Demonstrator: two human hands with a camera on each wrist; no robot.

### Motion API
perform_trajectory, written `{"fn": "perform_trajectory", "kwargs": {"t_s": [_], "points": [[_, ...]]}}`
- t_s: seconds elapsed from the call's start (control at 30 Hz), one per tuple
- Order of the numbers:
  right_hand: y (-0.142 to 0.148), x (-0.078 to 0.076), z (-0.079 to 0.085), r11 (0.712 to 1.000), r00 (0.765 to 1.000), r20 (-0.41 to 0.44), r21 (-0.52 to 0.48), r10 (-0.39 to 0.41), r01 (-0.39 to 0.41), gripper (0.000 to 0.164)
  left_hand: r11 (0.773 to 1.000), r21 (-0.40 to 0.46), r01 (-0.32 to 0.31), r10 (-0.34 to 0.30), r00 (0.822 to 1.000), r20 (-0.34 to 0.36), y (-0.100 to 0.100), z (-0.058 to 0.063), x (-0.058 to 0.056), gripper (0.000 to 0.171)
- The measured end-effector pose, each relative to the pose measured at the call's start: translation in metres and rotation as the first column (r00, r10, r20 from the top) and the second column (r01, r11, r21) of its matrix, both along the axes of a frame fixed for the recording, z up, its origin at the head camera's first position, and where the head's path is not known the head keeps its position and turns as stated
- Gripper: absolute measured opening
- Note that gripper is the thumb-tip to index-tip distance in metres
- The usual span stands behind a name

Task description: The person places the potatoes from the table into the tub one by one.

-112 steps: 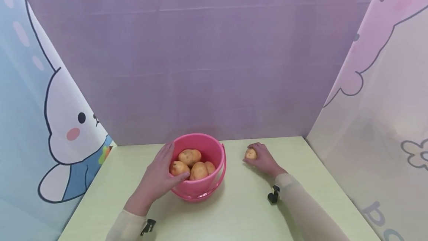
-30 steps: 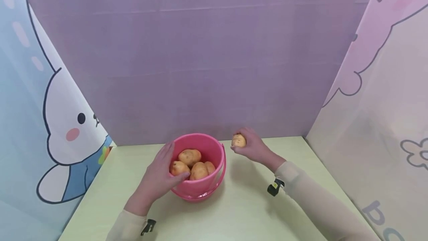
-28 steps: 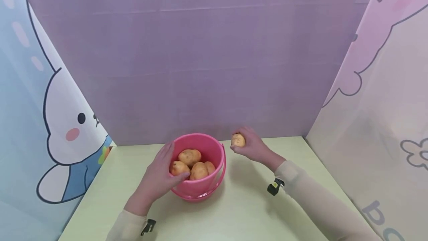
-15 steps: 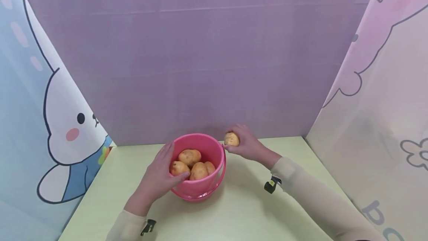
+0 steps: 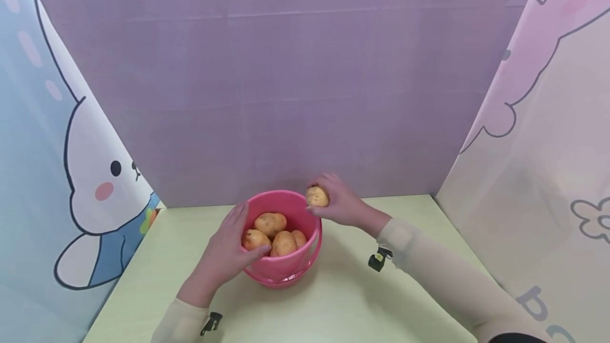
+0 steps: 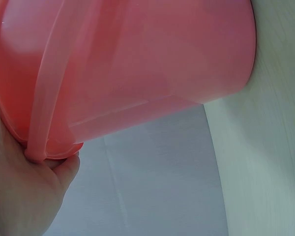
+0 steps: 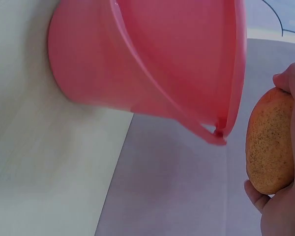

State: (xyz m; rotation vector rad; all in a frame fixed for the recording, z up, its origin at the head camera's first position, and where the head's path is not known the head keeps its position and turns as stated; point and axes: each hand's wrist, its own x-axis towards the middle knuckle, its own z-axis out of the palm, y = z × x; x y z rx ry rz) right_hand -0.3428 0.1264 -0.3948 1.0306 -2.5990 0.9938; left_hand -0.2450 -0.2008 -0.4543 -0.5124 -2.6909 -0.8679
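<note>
A pink plastic bucket (image 5: 278,266) stands upright on the table, with several potatoes (image 5: 284,243) inside. At its left side, my left hand (image 5: 224,253) holds the rim, thumb over the near edge and fingers along the left side. In the left wrist view that hand (image 6: 24,191) sits at the rim beside the handle's pivot. My right hand (image 5: 340,202) grips one potato (image 5: 317,197), raised over the bucket's right rim. In the right wrist view this potato (image 7: 271,142) shows between thumb and fingers, just beyond the bucket's mouth.
The bucket's pink handle (image 5: 312,263) hangs down on its near right side. A pale green-yellow table (image 5: 343,300) meets a purple backdrop (image 5: 333,94) behind. Cartoon-printed panels (image 5: 105,173) flank both sides. A black clip (image 5: 379,259) hangs at the right cuff.
My right hand has lifted the potato off the table and carried it left, from beside the bucket to over its right rim. The left hand and bucket have stayed in place.
</note>
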Motion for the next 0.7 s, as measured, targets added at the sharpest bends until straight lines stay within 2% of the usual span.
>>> {"fn": "perform_trajectory", "kwargs": {"t_s": [0.4, 0.7], "points": [[-0.021, 0.004, 0.007, 0.997, 0.997, -0.036, 0.022, 0.074, -0.073, 0.05, 1.0, -0.006, -0.009, 0.009, 1.0, -0.013, 0.0, -0.002, 0.0, 0.116], [-0.034, 0.009, 0.007, 0.994, 0.995, 0.005, 0.04, 0.097, -0.097, 0.056, 1.0, 0.002, 0.003, -0.003, 0.999, -0.036, 0.0, 0.001, 0.002, 0.114]]}}
